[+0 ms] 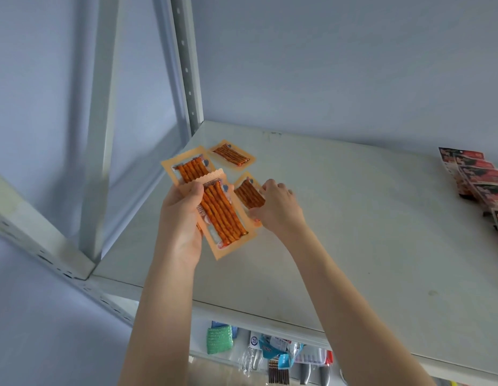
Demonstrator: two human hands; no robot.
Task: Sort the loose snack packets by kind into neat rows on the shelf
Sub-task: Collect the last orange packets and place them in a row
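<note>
Shelf frame: a grey metal upright (101, 129) stands in the upper left of the frame; a second holed post (186, 65) rises behind it
Shelf: the pale board (339, 218) fills the centre and the right
Left hand: the left hand (181, 221), left of centre, grips two orange stick-snack packets; the front packet (224, 215) overlaps the back packet (188, 167); the thumb presses on the front one
Lying packet: one more orange packet (232, 155) lies flat on the board, above the hands
Right hand: the right hand (279, 207), at centre, pinches a fourth orange packet (249, 195) by its edge, low over the board; whether it touches the board I cannot tell
Dark packets: a row of red-black packets (478, 179) overlaps at the right edge
Lower shelf: mixed items (272, 355) at the bottom centre; a green packet (218, 339) is beside them
</note>
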